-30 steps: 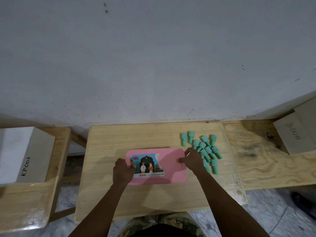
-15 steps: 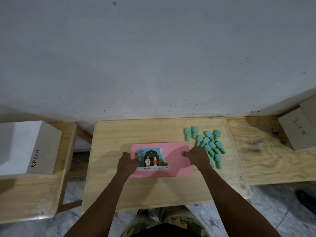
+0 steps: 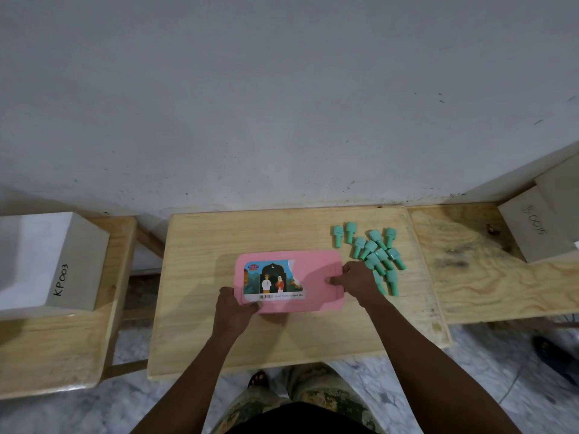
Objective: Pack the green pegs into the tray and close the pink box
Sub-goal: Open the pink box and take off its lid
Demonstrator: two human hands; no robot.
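Note:
A flat pink box [image 3: 316, 270] with a picture label on its lid lies shut in the middle of the wooden table [image 3: 219, 239]. My left hand [image 3: 233, 308] grips its near left corner, thumb on the lid. My right hand [image 3: 355, 281] holds the right edge with fingers pressed on the lid. Several green pegs [image 3: 374, 255] lie in a loose heap on the table just right of the box, some partly hidden behind my right hand. No tray is visible.
A white block marked KP003 [image 3: 47, 261] sits on a bench at the left. Another pale block with handwriting [image 3: 539, 230] rests on a plywood bench [image 3: 463, 277] at the right. A grey wall rises right behind the table. My legs and a marble floor show below.
The box's near left corner looks slightly raised and my left hand has shifted down to that corner. My right hand stays on the right edge. The pegs have not moved.

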